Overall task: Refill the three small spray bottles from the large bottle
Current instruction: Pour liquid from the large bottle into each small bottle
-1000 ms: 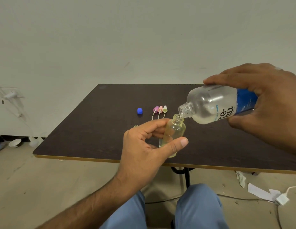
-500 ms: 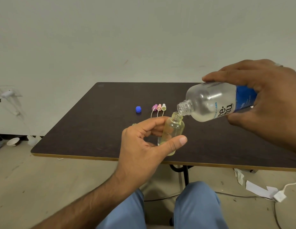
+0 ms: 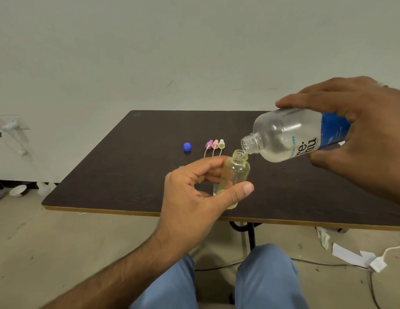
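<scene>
left hand clamps small yellowish clear bottle above table edge; right hand grips tilted large blue-labelled clear bottle, mouths touching. three spray heads remain off; refilling appears unfinished.

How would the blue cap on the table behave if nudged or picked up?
The blue cap looks small and hard, so probably very light and stiff. It sits flat on the smooth dark table, so a nudge would likely slide it. Tipped on edge, its round shape could roll.

Cap left of spray heads on table; both behind small bottle
</scene>
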